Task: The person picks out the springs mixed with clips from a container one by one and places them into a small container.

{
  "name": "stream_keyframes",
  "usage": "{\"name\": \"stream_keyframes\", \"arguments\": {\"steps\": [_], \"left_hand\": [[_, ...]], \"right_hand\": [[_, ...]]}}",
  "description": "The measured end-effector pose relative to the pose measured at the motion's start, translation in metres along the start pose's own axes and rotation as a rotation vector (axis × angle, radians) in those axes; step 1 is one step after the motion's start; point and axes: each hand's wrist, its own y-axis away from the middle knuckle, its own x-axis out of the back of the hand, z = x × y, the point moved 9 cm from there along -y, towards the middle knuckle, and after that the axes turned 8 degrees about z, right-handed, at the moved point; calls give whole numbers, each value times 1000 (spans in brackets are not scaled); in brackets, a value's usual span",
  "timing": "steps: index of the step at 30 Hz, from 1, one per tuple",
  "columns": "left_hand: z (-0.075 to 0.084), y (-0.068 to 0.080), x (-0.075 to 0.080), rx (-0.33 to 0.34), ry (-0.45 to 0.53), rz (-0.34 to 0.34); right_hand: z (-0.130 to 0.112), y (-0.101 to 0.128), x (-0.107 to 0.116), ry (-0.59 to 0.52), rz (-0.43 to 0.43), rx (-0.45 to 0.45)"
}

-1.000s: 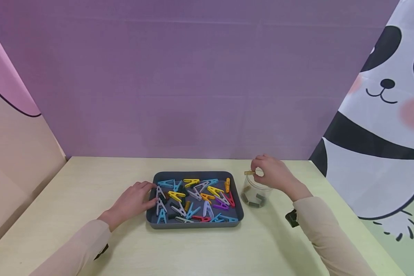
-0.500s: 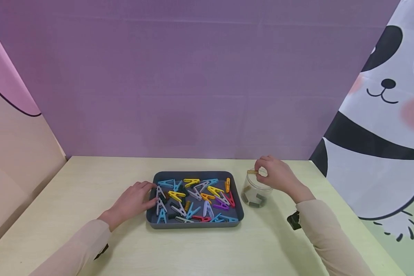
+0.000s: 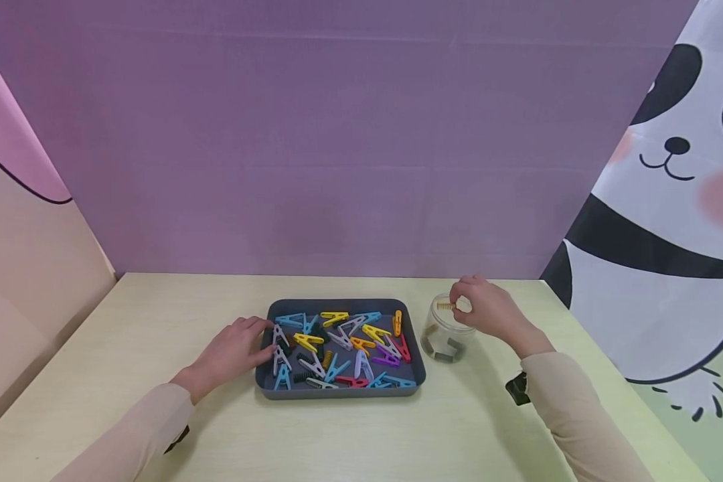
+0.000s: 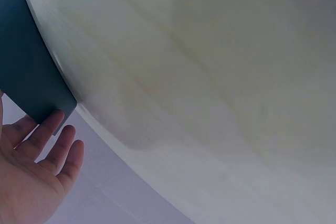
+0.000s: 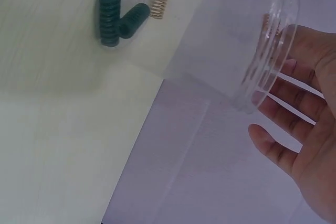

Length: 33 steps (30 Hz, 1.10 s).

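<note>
My right hand is at the mouth of a clear jar, pinching a small gold spring between thumb and finger. In the right wrist view this spring shows blurred through the jar's threaded neck, and the other fingers extend beside the rim. Dark green springs and another gold spring lie at the jar's bottom. My left hand touches the left edge of a dark grey tray. In the left wrist view its fingers are loosely extended, one on the tray's outer wall; the thumb is hidden there.
Many-coloured plastic clips, such as a yellow clip and a red clip, lie scattered in the tray with several dark springs and a gold one. The pale tabletop ends at a purple backdrop.
My right hand has shifted right and slightly down, bringing the gold spring from the left of the jar's rim to within its mouth. My left hand and the tray have stayed put.
</note>
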Motion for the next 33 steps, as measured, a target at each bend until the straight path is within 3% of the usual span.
{"name": "stream_keyframes", "arguments": {"steps": [33], "left_hand": [[-1, 0, -1, -1, -2, 2]], "right_hand": [[-6, 0, -6, 40, 5, 80]]}}
